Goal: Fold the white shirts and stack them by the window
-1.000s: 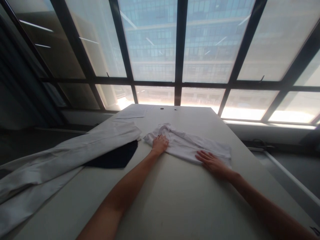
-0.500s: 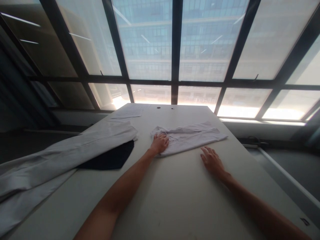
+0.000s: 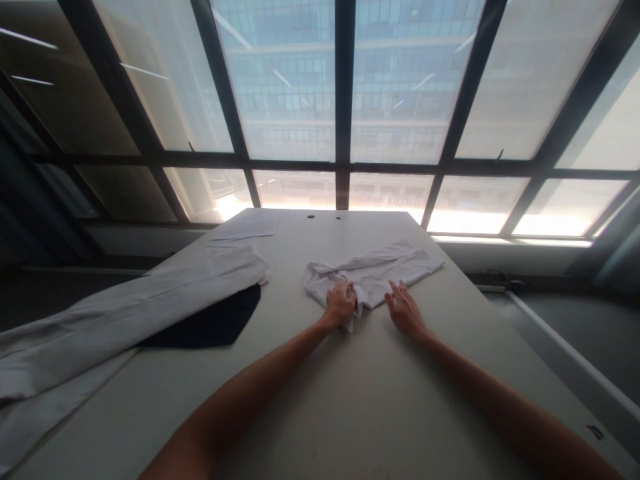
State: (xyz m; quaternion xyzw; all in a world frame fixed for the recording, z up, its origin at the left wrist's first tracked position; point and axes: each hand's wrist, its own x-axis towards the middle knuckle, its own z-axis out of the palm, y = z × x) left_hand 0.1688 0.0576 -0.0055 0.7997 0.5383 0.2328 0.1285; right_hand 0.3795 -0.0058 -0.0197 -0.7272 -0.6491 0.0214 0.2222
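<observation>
A pale white garment, which looks like a pair of pants (image 3: 383, 267), lies across the middle of the white table (image 3: 310, 393), its narrower ends toward the right. My left hand (image 3: 341, 303) is closed on its near edge, where the cloth is bunched and a flap hangs toward me. With fingers spread, my right hand (image 3: 405, 312) rests at the near edge a little to the right, fingertips at the cloth. Whether those fingertips press on it I cannot tell.
On the left, long light-coloured pants (image 3: 125, 300) lie over a dark navy cloth (image 3: 210, 320) and hang past the table's left side. Sheets of white paper (image 3: 245, 228) lie at the far left. Large windows (image 3: 290, 87) stand behind the table.
My left hand has moved right and toward me, closing on the cloth and bunching it. My right hand has shifted left, nearer to it. The view has turned slightly.
</observation>
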